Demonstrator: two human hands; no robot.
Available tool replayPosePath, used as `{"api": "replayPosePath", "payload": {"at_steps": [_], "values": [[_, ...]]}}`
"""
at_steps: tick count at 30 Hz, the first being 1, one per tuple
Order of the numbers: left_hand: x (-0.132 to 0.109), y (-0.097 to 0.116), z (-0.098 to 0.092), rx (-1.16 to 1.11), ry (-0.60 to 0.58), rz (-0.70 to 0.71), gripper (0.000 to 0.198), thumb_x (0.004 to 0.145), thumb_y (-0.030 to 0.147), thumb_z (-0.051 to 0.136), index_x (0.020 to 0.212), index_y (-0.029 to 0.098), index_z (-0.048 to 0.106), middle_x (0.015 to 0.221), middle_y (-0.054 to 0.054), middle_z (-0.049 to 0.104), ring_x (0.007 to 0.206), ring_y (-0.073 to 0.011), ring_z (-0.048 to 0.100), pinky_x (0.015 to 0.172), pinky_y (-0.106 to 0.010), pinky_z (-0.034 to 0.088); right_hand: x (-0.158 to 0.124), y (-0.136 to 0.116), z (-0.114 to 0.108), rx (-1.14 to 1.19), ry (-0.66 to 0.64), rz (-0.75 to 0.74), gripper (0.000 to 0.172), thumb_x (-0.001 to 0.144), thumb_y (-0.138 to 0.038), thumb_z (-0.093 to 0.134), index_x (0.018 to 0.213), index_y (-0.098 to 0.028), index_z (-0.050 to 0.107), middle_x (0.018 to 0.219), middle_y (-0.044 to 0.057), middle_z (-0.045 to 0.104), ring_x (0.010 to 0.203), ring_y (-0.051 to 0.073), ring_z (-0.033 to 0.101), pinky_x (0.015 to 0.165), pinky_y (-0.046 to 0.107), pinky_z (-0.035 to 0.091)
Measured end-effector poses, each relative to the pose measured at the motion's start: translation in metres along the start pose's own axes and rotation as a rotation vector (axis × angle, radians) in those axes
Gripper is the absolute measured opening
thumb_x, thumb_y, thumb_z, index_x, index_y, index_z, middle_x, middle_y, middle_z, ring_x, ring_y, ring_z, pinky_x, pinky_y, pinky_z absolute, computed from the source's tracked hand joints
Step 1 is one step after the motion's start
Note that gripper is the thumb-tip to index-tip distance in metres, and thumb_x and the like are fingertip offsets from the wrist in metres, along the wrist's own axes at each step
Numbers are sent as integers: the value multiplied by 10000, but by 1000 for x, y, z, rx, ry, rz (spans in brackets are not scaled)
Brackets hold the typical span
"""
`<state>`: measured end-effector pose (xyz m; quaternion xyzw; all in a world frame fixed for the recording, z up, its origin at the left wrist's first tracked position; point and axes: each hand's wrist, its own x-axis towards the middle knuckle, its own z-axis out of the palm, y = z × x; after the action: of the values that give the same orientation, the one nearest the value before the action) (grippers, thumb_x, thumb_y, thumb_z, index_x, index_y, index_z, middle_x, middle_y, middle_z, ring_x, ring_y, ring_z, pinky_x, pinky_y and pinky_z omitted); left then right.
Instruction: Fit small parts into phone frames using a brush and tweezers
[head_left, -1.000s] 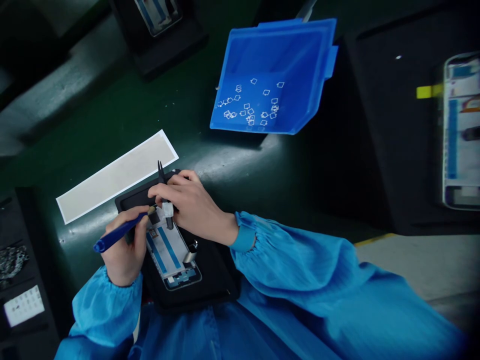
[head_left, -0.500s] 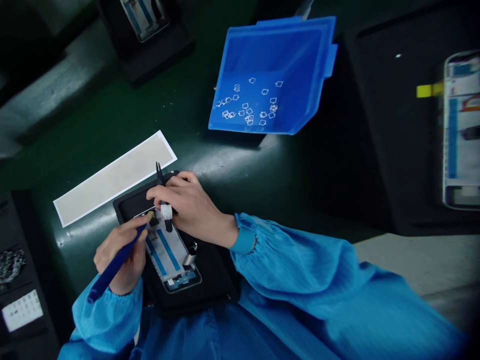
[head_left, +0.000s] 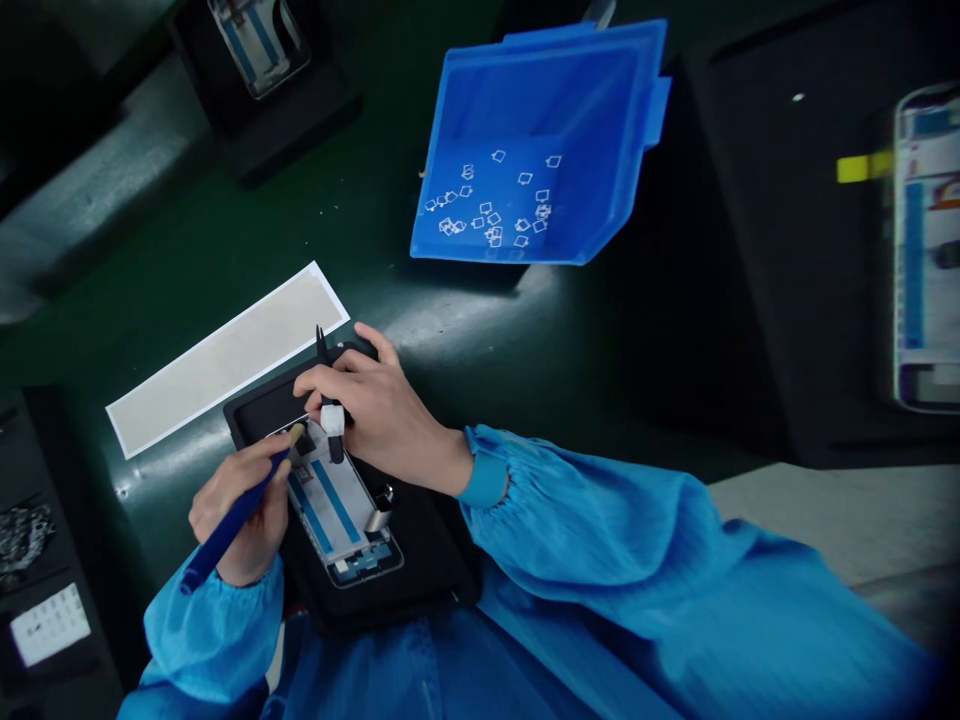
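Note:
My left hand [head_left: 244,510] is closed round a blue-handled tool [head_left: 225,545], whose pale tip touches the upper end of an opened phone [head_left: 341,505]. The phone lies in a black tray [head_left: 442,545], with two blue strips along its silver inside. Black tweezers [head_left: 322,345] are gripped in my right hand [head_left: 382,415], points facing away from me and a white wrap near their rear end. That hand rests over the phone's upper right edge, its little finger lifted outward. The part under my fingers is hidden.
A white-edged beige strip [head_left: 229,360] lies beyond the tray. Farther off stands a blue bin [head_left: 510,100] holding several tiny square frames. Another opened phone [head_left: 934,250] with a yellow tab sits in a black tray at right, and one more phone [head_left: 259,45] at upper left.
My right hand's outer finger has lifted and stretched outward. Both tools stay at nearly the same place on the phone. The view has shifted slightly.

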<state>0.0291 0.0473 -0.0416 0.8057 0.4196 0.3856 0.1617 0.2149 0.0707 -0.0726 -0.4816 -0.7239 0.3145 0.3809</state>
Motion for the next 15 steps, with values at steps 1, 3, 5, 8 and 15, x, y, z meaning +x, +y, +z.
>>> {"api": "replayPosePath", "payload": {"at_steps": [1, 3, 5, 8, 15], "values": [[0, 0, 0, 0, -2, 2, 260, 784, -5, 669, 930, 187, 570, 943, -49, 772, 856, -190, 754, 725, -289, 624, 0, 0, 0, 8, -3, 3, 412, 736, 65, 500, 1028, -216, 574, 763, -52, 646, 832, 177, 589, 1176, 451, 81], [1, 0, 1, 5, -3, 3, 250, 784, -6, 667, 911, 184, 566, 939, -51, 773, 857, -187, 754, 716, -275, 621, 0, 1, 0, 16, -7, 5, 410, 735, 65, 507, 1031, -209, 579, 769, -47, 645, 838, 177, 591, 1182, 444, 94], [2, 0, 1, 17, -6, -5, 227, 794, 10, 666, 889, 186, 559, 937, -50, 774, 854, -185, 755, 709, -274, 621, 1, 1, -1, 17, -12, 5, 416, 732, 68, 507, 1037, -205, 581, 775, -43, 644, 841, 176, 592, 1182, 442, 114], [1, 0, 0, 34, -15, -10, 200, 810, 30, 659, 864, 190, 553, 936, -50, 774, 852, -183, 755, 707, -280, 624, 1, 1, -1, 16, -15, 13, 428, 730, 67, 498, 1041, -216, 576, 778, -45, 646, 853, 179, 597, 1185, 450, 125], [0, -5, 0, 53, -25, 36, 177, 806, 42, 664, 832, 182, 557, 924, -58, 773, 834, -180, 757, 687, -254, 619, 2, 1, 0, 18, -24, 16, 434, 726, 66, 483, 1037, -223, 570, 769, -45, 645, 851, 184, 598, 1179, 458, 139]]}}
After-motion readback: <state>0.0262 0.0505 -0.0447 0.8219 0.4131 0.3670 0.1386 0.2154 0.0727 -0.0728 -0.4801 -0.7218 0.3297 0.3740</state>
